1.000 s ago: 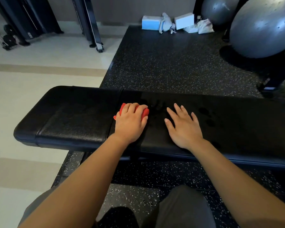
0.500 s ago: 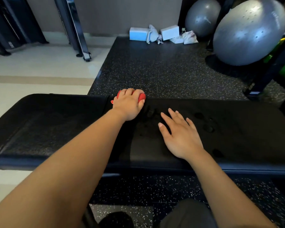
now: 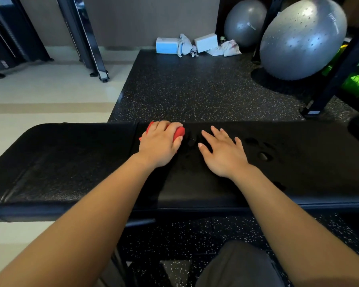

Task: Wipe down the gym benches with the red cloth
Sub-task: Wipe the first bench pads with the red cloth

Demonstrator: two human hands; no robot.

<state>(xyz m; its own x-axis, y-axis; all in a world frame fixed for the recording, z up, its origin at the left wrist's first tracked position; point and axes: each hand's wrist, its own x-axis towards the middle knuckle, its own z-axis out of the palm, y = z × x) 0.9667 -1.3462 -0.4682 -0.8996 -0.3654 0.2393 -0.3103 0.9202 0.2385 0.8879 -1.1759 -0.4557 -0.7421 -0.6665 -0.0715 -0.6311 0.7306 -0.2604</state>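
A black padded gym bench [image 3: 71, 162] runs across the view in front of me. My left hand [image 3: 160, 146] presses a bunched red cloth [image 3: 179, 132] onto the pad near its far edge, just right of the seam between the two cushions. Most of the cloth is hidden under my fingers. My right hand [image 3: 222, 154] lies flat beside it on the pad, fingers spread, holding nothing. Dark wet spots [image 3: 263, 156] sit on the pad to the right of that hand.
Beyond the bench is black speckled rubber flooring [image 3: 195, 90]. Two grey exercise balls [image 3: 303, 40] stand at the back right beside a dark rack post [image 3: 327, 88]. Boxes and cloth bags [image 3: 195, 46] lie by the wall. Machine frames [image 3: 87, 38] stand on the pale floor at left.
My left hand slid the red cloth from the middle of the pad to its far edge. My right hand stayed flat in place. The view came closer to the bench.
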